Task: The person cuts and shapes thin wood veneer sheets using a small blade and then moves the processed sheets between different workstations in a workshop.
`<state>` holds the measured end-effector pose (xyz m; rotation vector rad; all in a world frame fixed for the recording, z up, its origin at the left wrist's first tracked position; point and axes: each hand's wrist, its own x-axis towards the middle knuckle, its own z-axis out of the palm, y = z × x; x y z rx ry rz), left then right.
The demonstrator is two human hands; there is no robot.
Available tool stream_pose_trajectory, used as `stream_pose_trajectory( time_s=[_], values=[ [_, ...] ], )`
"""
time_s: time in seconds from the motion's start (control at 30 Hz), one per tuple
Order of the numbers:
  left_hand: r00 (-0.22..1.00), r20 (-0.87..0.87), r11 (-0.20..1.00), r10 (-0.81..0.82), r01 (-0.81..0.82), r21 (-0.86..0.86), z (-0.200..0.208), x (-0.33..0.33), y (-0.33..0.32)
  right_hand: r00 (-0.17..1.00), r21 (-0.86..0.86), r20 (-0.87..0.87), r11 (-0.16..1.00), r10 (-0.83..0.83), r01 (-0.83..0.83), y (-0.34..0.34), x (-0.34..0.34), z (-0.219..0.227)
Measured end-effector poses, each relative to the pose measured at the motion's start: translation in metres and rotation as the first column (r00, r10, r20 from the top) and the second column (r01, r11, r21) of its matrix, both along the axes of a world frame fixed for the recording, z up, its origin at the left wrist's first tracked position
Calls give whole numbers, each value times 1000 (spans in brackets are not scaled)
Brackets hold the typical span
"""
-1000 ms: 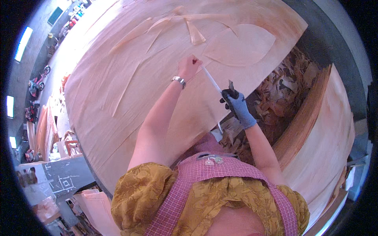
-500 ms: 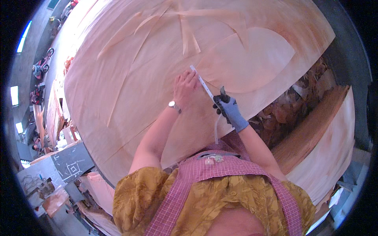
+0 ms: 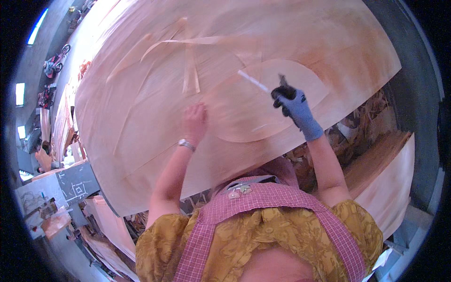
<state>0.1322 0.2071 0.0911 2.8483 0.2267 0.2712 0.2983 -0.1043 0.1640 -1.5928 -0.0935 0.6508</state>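
My right hand (image 3: 292, 105), in a blue and black glove, is closed on a strip of white tape (image 3: 253, 81). The tape sticks out to the left over a large pale wood veneer sheet (image 3: 155, 141). A short dark pointed thing (image 3: 282, 80) juts up from the glove; I cannot make out its kind. My bare left hand (image 3: 195, 121), with a wristwatch (image 3: 186, 144) at its wrist, hovers over or rests on the veneer. Motion smears its fingers, and nothing shows in them. Between the hands lies a rounded veneer piece (image 3: 235, 127) on the sheet.
Narrow veneer strips (image 3: 191, 75) lie loose across the far left of the sheet. Torn veneer scraps (image 3: 347, 127) and a curled veneer stack (image 3: 383, 169) are beyond its right edge. A grey metal surface (image 3: 77, 181) stands at left, with motorbikes (image 3: 54, 66) farther off.
My right hand has moved right and slightly away with the tape. My left hand has drawn back from the tape toward the left. The view has also shifted.
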Motion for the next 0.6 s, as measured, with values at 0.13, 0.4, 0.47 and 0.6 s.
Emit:
stream_pose_trajectory(
  time_s=[0.13, 0.4, 0.47, 0.6],
  values=[
    [973, 167, 976, -159, 181, -122, -3, 70, -115, 983, 96, 28, 979, -183, 179, -28, 72, -11],
    [978, 102, 982, -180, 184, -34, -1, 201, -182, 974, -38, -38, 974, -223, 222, -54, 102, -96],
    [949, 111, 955, -296, 297, 6, -10, 228, -181, 973, -53, -54, 974, -223, 221, -53, 105, -100],
    [946, 1, 946, -323, 323, -3, -22, 245, -174, 970, 6, -177, 986, -165, 168, -63, 109, -95]
  ],
)
